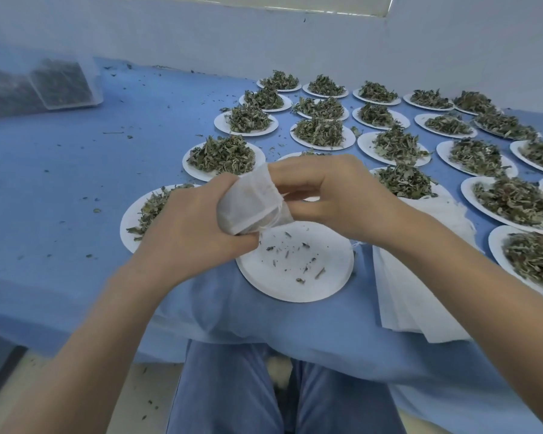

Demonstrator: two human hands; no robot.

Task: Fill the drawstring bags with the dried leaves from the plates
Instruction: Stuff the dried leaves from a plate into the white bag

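Head view: my left grip [198, 223] clutches the soft, light drawstring bag [251, 205]; my right grip [323, 195] pinches its mouth, where I'd hold it.

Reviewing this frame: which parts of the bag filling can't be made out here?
Head view only:
- How full the drawstring bag is: cloth and both hands cover it.
- Whether its mouth is drawn closed: the right hand covers the top.
- Most of the plate behind the left hand.
- Contents of the clear containers: blurred.
- The stack of empty bags: count unreadable.
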